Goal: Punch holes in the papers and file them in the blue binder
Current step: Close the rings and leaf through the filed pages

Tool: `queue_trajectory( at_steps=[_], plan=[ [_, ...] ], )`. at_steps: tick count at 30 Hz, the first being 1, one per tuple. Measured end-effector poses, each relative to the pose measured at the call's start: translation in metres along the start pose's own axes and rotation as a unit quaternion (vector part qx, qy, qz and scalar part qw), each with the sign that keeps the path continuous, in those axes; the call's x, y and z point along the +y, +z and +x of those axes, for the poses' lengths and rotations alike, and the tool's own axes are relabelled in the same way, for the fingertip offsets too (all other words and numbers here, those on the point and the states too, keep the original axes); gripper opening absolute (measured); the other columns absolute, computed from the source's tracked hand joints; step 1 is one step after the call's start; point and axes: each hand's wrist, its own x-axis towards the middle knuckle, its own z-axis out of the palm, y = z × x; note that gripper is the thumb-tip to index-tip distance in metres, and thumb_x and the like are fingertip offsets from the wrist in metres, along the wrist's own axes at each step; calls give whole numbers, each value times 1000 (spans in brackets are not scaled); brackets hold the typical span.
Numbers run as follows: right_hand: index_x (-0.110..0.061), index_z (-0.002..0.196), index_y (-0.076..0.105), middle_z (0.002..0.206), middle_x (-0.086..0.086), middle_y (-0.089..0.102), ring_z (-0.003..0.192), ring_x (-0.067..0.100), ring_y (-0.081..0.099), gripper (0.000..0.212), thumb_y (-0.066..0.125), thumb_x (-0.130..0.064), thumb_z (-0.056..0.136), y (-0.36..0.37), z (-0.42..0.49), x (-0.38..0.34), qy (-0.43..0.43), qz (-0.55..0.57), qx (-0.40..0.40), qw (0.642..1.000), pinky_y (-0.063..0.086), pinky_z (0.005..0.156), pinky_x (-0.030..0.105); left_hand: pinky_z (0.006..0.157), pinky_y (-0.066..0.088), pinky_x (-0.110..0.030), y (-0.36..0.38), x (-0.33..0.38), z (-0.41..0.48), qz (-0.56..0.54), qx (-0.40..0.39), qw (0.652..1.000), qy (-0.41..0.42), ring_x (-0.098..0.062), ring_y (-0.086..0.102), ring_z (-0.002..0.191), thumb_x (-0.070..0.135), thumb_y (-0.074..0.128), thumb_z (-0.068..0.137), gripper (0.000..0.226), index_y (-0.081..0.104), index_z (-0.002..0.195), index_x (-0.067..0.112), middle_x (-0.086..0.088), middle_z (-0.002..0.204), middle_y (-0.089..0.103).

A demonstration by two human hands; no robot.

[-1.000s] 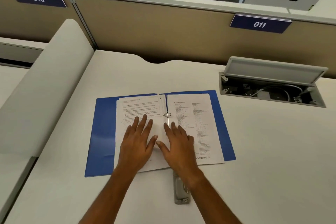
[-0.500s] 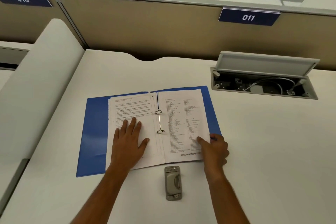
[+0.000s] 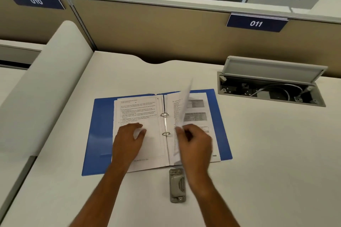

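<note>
Blue binder (image 3: 103, 134) lying wide open and flat on the white tabletop (image 3: 258, 153), two metal rings (image 3: 166, 123) standing up along its spine. Printed papers on both halves — a left stack (image 3: 140, 108) of text pages, a right stack (image 3: 199, 108) showing grey tables.

Left hand (image 3: 127, 140) resting palm-down on the left stack, just left of the rings, fingers (image 3: 136, 125) spread fairly flat and gripping nothing, just pressing the sheets.

Right hand (image 3: 195, 143) just right of the rings, over the lower part of the right stack, fingers curled in and pinched on the bottom edge of a loose sheet (image 3: 185, 105). Sheet tilted up off the right stack, blurred, its top corner reaching past the binder's far edge. Can't tell whether it's threaded on the rings.

Grey hole punch (image 3: 177, 186) sitting on the tabletop just in front of the binder's near edge, roughly in line with the rings, between the two forearms, touching neither.

Right and beyond the binder, an open cable hatch (image 3: 273, 79) set in the tabletop — lid propped up, wires inside. Behind the binder, a beige partition with a blue "011" sign (image 3: 256, 23), and a "010" sign (image 3: 36, 1) off to the left.
</note>
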Motion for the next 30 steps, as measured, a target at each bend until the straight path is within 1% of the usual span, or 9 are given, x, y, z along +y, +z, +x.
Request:
queue_trajectory(
  at_steps=[3,6,9,12,16,18,20,25,30],
  plan=[
    [-23,88,73,82,-10,71,73,9,65,21,71,-42,96,51,-16,-26,-86,-57,-70,992,54,65,28,90,59,-47,-29,27,-2,-287,27,946,-150,-22,74,94,59,53,102,46,78,102,20,-1,100,81],
    [-24,99,79,95,-7,78,83,14,72,18,70,-39,98,98,-26,-33,-118,-78,-167,976,62,80,32,83,64,-49,-52,22,8,-385,-34,889,-247,-31,77,90,75,53,93,60,76,109,22,-8,97,81],
    [-23,109,81,105,-4,81,92,17,76,19,71,-37,102,122,-35,-30,-101,-68,-249,961,63,93,31,79,65,-44,-55,4,12,-283,-29,933,-222,-30,75,97,56,76,88,47,74,114,16,-5,109,79],
    [-23,102,81,98,-7,79,86,11,72,32,70,-53,98,118,-30,-22,-80,-50,-260,961,60,82,27,69,58,-28,-52,-13,15,-213,3,958,-191,-18,75,86,32,78,93,22,76,104,13,-3,103,78],
    [-26,92,74,90,-13,70,81,4,66,15,74,-40,97,69,1,11,-34,-5,-82,996,60,73,31,64,61,-36,-52,-39,23,-155,2,963,-222,-23,75,70,35,79,92,23,74,84,14,-2,85,78],
    [-25,99,72,100,-8,69,92,13,66,8,78,-26,95,32,22,39,12,-42,37,998,62,80,39,59,58,-32,-50,-51,25,-101,-1,970,-223,-22,74,65,38,79,91,28,72,78,15,-1,78,77],
    [-20,112,70,113,5,67,105,31,66,25,81,-23,90,0,42,75,103,-92,109,984,60,89,51,58,55,-31,-47,-59,24,-54,4,975,-217,-21,72,65,41,79,91,28,72,78,18,1,77,75],
    [-25,124,57,124,11,67,112,42,64,67,84,-51,68,-28,65,135,296,-50,38,953,58,95,61,61,52,-31,-36,-60,18,19,66,981,-179,-19,66,69,44,78,90,23,69,83,24,2,83,70],
    [-29,107,61,109,0,71,113,37,66,55,91,-49,65,-16,78,140,324,39,10,945,53,103,62,69,48,-35,-36,-54,17,-12,108,974,-198,-24,64,82,38,83,88,30,68,104,18,-5,99,69]
  ],
)
